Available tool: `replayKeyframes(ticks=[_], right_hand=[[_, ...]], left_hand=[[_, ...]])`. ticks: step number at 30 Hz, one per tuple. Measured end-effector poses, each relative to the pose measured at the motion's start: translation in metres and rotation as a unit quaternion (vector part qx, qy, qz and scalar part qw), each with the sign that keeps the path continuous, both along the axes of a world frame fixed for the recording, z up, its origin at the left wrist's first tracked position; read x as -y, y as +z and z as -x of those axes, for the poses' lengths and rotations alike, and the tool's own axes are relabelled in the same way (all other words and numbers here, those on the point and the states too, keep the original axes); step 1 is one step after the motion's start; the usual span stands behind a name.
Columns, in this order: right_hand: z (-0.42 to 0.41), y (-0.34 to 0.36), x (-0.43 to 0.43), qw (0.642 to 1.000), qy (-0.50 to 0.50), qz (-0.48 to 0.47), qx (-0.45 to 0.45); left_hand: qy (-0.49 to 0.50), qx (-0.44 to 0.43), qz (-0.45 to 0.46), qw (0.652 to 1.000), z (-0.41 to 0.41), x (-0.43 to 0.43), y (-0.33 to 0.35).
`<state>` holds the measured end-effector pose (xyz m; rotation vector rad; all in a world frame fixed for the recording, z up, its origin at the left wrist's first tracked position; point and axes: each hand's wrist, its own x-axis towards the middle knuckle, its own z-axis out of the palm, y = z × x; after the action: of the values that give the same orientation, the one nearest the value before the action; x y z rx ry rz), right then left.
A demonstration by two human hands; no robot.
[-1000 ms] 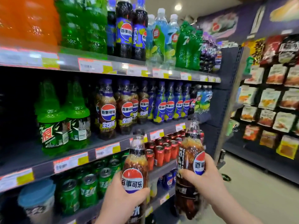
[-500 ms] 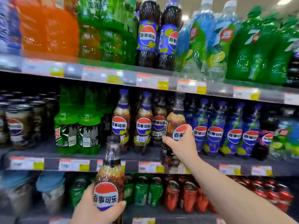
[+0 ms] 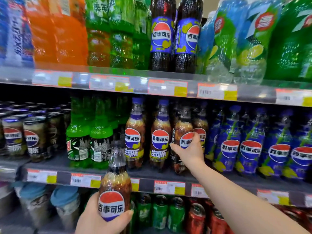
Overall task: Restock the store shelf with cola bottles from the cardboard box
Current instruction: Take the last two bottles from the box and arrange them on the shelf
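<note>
Now our right hand (image 3: pixel 189 152) at 1 o'clock, fingers wrapped round a cola bottle (image 3: pixel 181 139) standing on the middle shelf (image 3: pixel 148 173), our left hand (image 3: pixel 101 218) at 6 o'clock, fingers gripping a second cola bottle (image 3: pixel 115 184) upright below that shelf.

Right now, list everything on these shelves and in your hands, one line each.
Large orange bottles: several, orange, top shelf left.
Large green bottles: several, green, top shelf, right of the orange.
Large cola bottles: two, dark with blue labels, top shelf centre.
Lemon-lime bottles: several, blue-green, top shelf right.
Cola cans: many, dark, middle shelf left.
Small green bottles: several, green, middle shelf.
Shelf cola bottles: several, brown, middle shelf centre.
Blue-label bottles: many, blue, middle shelf right.
Green cans: several, bottom shelf.
Red cans: several, bottom shelf right.
Left hand: holds a cola bottle.
Right hand: sets another cola bottle on the middle shelf.
</note>
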<state>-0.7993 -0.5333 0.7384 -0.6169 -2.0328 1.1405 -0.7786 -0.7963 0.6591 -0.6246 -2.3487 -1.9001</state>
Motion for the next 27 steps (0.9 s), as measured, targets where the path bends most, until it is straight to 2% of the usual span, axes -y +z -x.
replayKeyframes(ticks=[6, 12, 16, 22, 27], right_hand=[[-0.004, -0.006, -0.004, 0.998, 0.034, 0.043, -0.018], [-0.025, -0.023, -0.009, 0.989, 0.091, 0.048, 0.105], [-0.026, -0.025, -0.010, 0.991, 0.072, 0.022, 0.114], [-0.020, -0.032, -0.007, 0.994, -0.006, 0.010, 0.113], [-0.022, -0.027, -0.009, 0.992, 0.025, 0.028, 0.123]], left_hand=[[0.032, 0.081, -0.011, 0.996, -0.003, -0.017, 0.025], [0.024, 0.078, -0.017, 0.997, 0.004, -0.031, 0.033], [0.022, 0.084, -0.020, 0.996, 0.008, -0.034, 0.038], [-0.012, 0.079, -0.010, 0.997, 0.023, -0.026, 0.040], [-0.038, 0.074, -0.007, 0.997, 0.033, -0.022, 0.041]])
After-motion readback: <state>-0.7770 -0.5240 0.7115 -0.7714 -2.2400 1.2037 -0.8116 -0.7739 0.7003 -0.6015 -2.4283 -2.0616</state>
